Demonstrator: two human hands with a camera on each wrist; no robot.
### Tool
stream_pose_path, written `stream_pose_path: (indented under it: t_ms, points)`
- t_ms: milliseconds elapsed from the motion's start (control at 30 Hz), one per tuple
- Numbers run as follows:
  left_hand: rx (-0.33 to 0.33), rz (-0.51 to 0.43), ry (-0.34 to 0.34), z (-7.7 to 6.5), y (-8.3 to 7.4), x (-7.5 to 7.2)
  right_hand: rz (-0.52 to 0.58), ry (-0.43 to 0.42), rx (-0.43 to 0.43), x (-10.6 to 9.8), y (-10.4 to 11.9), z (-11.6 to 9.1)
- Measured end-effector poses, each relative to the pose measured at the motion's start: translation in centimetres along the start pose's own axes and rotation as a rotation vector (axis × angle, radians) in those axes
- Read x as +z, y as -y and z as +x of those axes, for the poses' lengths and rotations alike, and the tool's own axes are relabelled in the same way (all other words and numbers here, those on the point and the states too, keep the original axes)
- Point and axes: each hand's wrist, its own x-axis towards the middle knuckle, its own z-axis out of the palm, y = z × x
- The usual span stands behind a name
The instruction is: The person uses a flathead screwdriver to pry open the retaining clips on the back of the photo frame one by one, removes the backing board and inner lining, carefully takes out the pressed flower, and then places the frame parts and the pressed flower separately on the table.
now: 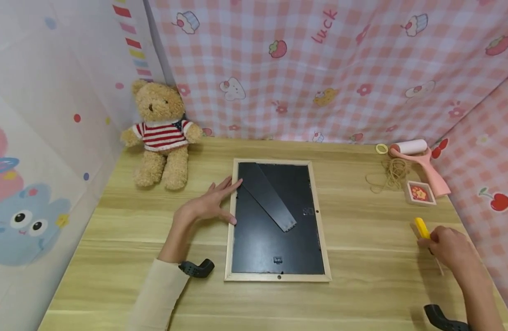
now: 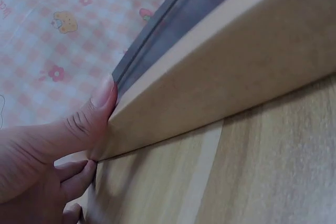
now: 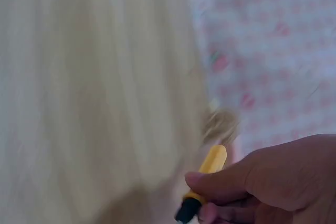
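Note:
A picture frame (image 1: 278, 278) with a pale wooden rim lies back side up on the table, showing its black backing and a black easel stand (image 1: 270, 197). My left hand (image 1: 208, 202) rests on its left side, fingers spread, with a fingertip over the rim and the thumb lower down. In the left wrist view, the thumb (image 2: 102, 95) touches the rim's edge. Off to the right, my right hand (image 1: 450, 248) holds a screwdriver (image 1: 422, 227) by its yellow handle, with a thin shaft pointing down. A black collar shows below the handle in the right wrist view.
A teddy bear (image 1: 160, 135) sits at the back left. At the back right are a lint roller (image 1: 433, 174) with a pink handle, a bundle of twine (image 1: 394, 172), a yellow ring (image 1: 381, 148) and a small square box (image 1: 420, 193). Patterned cloth hangs behind the table.

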Motion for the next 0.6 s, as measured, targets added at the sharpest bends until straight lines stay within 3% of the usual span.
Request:
stream_pose_path:
  t_ms: [133,233,300,400,533,600]
  points:
    - [-0.018,0.008,0.002,-0.1,0.0,0.0,0.132,0.006,-0.053,-1.1,3.5,-0.1]
    - [-0.024,0.018,0.013,-0.2,-0.3,-0.1,0.330,-0.042,-0.092,-1.5,6.5,-0.4]
    - [-0.021,0.020,0.017,-0.2,-0.4,-0.2,0.518,-0.095,-0.156,-1.2,8.4,-0.3]
    - [-0.023,0.016,0.012,-0.1,-0.1,-0.2,0.896,-0.145,-0.281,-0.1,11.3,0.4]
    - [-0.005,-0.013,0.000,0.4,1.4,0.2,1.368,-0.113,-0.439,1.9,14.6,1.6]
    - [0.004,-0.032,-0.003,0.9,2.3,0.6,1.525,-0.072,-0.501,2.9,15.8,2.0]
